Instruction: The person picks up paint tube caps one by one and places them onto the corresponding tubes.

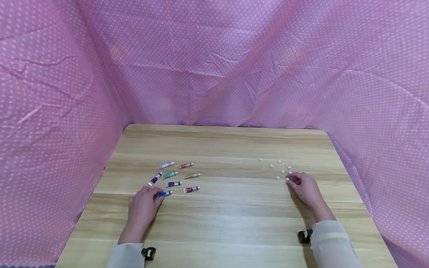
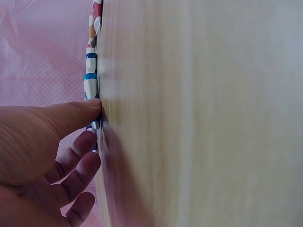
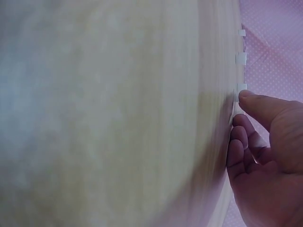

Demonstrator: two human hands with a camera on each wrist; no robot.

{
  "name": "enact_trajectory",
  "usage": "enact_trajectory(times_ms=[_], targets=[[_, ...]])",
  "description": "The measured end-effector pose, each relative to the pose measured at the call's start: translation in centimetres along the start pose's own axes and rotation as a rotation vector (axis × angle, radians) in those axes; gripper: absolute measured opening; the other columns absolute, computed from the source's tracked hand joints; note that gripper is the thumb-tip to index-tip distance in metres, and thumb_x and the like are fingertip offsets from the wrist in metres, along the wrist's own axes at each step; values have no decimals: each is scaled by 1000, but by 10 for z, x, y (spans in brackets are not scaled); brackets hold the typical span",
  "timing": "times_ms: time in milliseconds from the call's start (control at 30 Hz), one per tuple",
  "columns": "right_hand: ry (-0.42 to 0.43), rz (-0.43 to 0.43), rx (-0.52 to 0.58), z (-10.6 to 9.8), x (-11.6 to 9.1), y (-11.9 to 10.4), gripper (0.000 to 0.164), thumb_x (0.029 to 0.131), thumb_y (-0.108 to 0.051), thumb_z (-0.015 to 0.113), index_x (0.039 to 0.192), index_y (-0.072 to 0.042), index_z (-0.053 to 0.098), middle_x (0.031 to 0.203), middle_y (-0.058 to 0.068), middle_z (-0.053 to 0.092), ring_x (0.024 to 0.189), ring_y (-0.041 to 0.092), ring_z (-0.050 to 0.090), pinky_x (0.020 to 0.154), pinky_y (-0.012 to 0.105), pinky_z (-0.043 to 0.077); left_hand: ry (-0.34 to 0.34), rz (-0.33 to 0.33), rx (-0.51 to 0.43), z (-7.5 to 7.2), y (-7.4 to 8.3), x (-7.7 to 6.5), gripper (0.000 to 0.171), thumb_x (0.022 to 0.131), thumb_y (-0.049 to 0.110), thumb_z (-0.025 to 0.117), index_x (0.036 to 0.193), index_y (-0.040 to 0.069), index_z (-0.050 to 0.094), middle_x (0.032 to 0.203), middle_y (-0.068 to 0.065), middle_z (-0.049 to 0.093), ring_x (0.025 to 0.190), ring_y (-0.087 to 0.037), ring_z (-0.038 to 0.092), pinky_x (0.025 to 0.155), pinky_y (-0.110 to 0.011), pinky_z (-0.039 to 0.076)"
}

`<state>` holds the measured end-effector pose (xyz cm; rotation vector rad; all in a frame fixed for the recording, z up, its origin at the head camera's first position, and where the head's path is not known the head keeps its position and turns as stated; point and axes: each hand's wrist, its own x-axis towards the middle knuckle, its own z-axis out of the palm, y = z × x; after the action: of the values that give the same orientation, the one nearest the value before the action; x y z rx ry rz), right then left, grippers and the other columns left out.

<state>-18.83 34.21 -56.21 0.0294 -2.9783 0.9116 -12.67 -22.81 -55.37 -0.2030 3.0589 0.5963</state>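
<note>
My left hand (image 1: 143, 206) pinches a blue paint tube (image 1: 165, 194) that lies on the table at the near edge of a group of tubes. In the left wrist view the thumb presses the tube (image 2: 90, 84), whose blue-banded end sticks out past it. On the right, my right hand (image 1: 304, 188) has thumb and fingertips at a small white cap (image 1: 287, 179) on the tabletop. The right wrist view shows that cap (image 3: 241, 89) by the thumb tip, with the other fingers curled below.
Beyond the left hand lie a purple tube (image 1: 155, 179), a green tube (image 1: 169, 175), a red tube (image 1: 191, 190) and several others. More white caps (image 1: 271, 166) are scattered near the right hand. Pink dotted cloth (image 1: 214, 74) hangs around the wooden table (image 1: 228, 227).
</note>
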Motion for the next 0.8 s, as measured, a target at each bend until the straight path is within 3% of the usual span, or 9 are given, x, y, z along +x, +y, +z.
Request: enact_trajectory(times_ms=[467, 667, 800], targets=[[40, -5, -4, 1, 1, 3, 14, 102, -12, 75, 114, -7, 81, 101, 14, 72, 88, 21, 62, 77, 33, 48, -16, -18, -23, -1, 1, 1, 28, 101, 29, 80, 125, 16, 79, 121, -15, 74, 113, -37, 69, 97, -57, 42], [65, 52, 62, 0, 1, 6, 20, 105, -13, 71, 121, -4, 79, 114, 22, 79, 106, 31, 71, 91, 42, 53, -13, -33, -42, 1, 1, 1, 25, 101, 28, 79, 123, 15, 78, 121, -14, 71, 111, -35, 67, 96, -56, 41], [61, 128, 128, -3, 3, 7, 25, 108, -19, 67, 126, -6, 78, 123, 20, 80, 107, 23, 70, 91, 28, 52, 7, -14, -42, 1, 1, 1, 24, 101, 26, 80, 121, 14, 78, 118, -13, 68, 106, -33, 65, 96, -55, 40]])
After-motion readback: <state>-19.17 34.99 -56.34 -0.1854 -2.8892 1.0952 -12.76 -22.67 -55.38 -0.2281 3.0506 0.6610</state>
